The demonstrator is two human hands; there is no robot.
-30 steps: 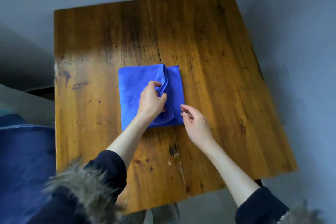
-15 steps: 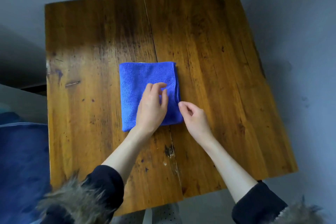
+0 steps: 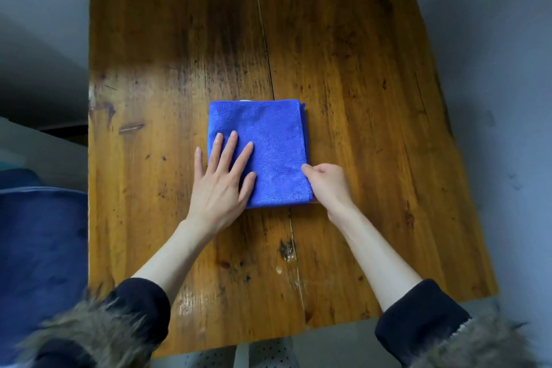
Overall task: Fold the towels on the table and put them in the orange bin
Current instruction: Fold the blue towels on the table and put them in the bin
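Observation:
A blue towel (image 3: 268, 140), folded into a small rectangle, lies flat in the middle of the wooden table (image 3: 358, 84). My left hand (image 3: 221, 182) lies flat on the towel's near left part, fingers straight and spread. My right hand (image 3: 328, 185) is at the towel's near right edge, its fingers curled and pinching the folded layers there. No orange bin is in view.
The table has a long crack (image 3: 268, 69) running down its middle. A dark blue mass (image 3: 38, 248) sits to the left of the table. Grey floor (image 3: 493, 39) surrounds the table.
The loose top flap was laid down and the towel now lies flat. My left hand slid left and spread flat. My right hand closed on the right edge.

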